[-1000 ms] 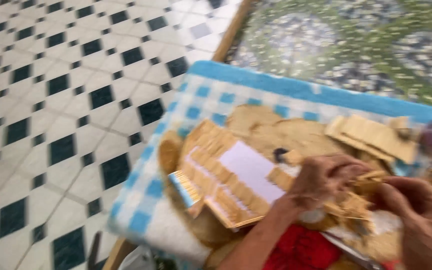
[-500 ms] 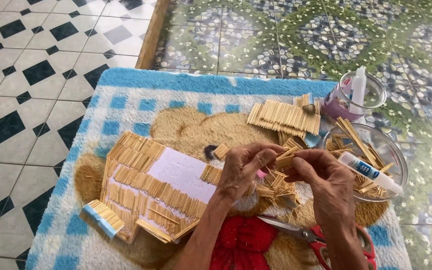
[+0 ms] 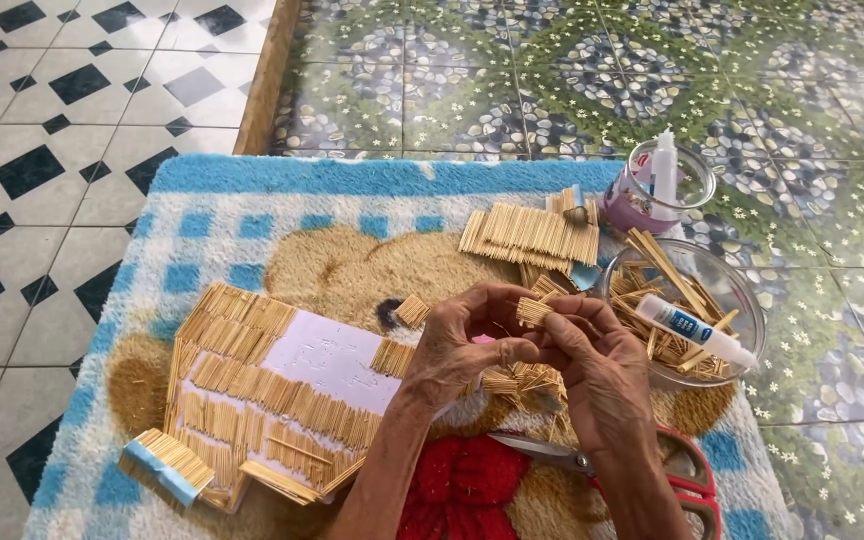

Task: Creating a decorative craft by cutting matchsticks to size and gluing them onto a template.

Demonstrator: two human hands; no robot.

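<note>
My left hand (image 3: 462, 345) and my right hand (image 3: 592, 365) meet over a blue checked mat (image 3: 252, 215). Together they pinch a small flat bundle of short wooden sticks (image 3: 534, 310) between the fingertips. To the left lies a white cardboard model house (image 3: 272, 400) partly covered with rows of the same sticks. A larger panel of glued sticks (image 3: 532, 238) lies just beyond my hands. More small stick pieces (image 3: 527, 382) lie under my hands.
A glass bowl (image 3: 742, 300) at the right holds loose sticks and a white glue tube (image 3: 697, 330). A small jar (image 3: 652, 185) with another tube stands behind it. Red-handled scissors (image 3: 642, 465) lie near my right wrist. Tiled floor surrounds the mat.
The view has swung right and steadied, bringing the bowl and jar into sight. My hands stay together on the small stick bundle, now raised slightly.
</note>
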